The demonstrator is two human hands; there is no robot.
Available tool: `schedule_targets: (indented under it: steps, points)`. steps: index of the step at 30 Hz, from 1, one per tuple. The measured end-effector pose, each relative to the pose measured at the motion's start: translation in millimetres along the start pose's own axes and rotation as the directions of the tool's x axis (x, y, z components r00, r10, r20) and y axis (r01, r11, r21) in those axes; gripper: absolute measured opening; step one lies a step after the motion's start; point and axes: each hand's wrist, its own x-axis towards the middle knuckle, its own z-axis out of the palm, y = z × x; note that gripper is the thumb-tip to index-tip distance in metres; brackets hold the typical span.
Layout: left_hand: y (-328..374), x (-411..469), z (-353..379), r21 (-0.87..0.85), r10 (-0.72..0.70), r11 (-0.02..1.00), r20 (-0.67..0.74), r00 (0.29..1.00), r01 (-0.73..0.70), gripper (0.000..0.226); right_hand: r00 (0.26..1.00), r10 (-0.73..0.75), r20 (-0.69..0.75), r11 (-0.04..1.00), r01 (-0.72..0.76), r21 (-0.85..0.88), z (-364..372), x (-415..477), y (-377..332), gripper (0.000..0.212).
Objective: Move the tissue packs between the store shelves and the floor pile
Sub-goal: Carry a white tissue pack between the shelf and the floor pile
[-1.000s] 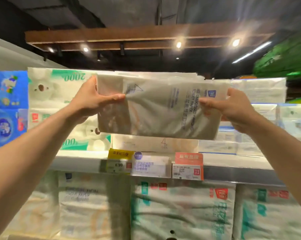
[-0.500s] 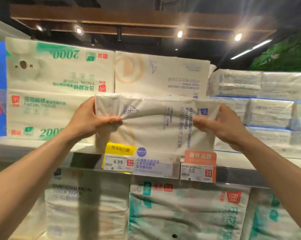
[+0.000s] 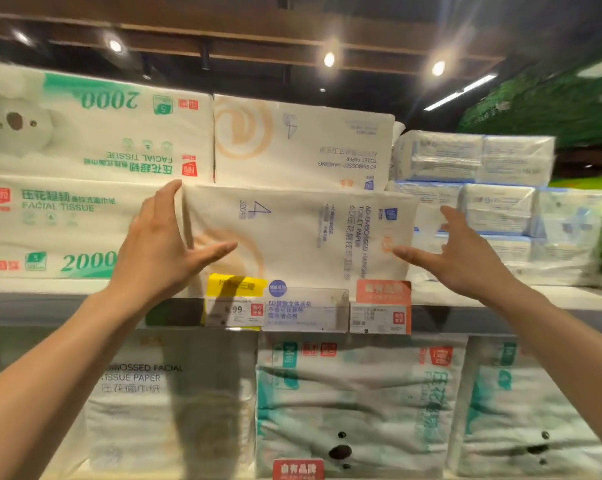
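Well, the cream tissue pack [image 3: 292, 233] sits on the upper shelf [image 3: 500, 296], on its long edge behind the price tags [image 3: 235, 303], under a matching pack [image 3: 303, 143] & between green-print facial tissue packs [image 3: 67, 223] on the left and clear-wrapped packs [image 3: 493, 209] on the right. Left hand [image 3: 157, 251] is at its left end, grip spread, fingers up along the corner, thumb across the front; can't tell if it touches. Right hand [image 3: 466, 251] hovers by the right end, grip spread too, pinching nothing.
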Motion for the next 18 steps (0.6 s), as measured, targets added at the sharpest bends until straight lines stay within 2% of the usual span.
schedule_targets:
  steps: [3, 6, 8, 11, 14, 18]
  points:
    - [18, -11, -1, -0.025, 0.076, 0.997, -0.008, 0.997, -0.076, 0.109, 1.000, 0.009, -0.006, 0.999, -0.009, -0.041, -14, -24, 5, 0.112]
    - [43, -28, -1, -0.032, 0.144, 0.989, -0.033, 0.989, -0.146, 0.098, 1.000, -0.009, 0.002, 0.999, 0.009, -0.048, -35, -50, 12, 0.103]
    - [63, -44, -1, -0.085, 0.171, 0.982, 0.002, 0.985, -0.170, 0.093, 1.000, -0.009, 0.029, 0.997, 0.011, -0.074, -49, -72, 18, 0.100]
    - [101, -76, 3, -0.190, 0.224, 0.961, 0.118, 0.967, -0.200, 0.090, 0.993, -0.005, 0.116, 0.988, 0.023, -0.153, -69, -116, 34, 0.097]
    - [141, -119, 18, -0.243, 0.288, 0.942, 0.233, 0.929, -0.231, 0.089, 0.978, -0.024, 0.207, 0.965, 0.076, -0.249, -91, -171, 60, 0.084]
    - [208, -197, 48, -0.318, 0.349, 0.923, 0.454, 0.820, -0.217, 0.092, 0.960, 0.094, 0.264, 0.953, -0.010, -0.304, -138, -255, 111, 0.084]
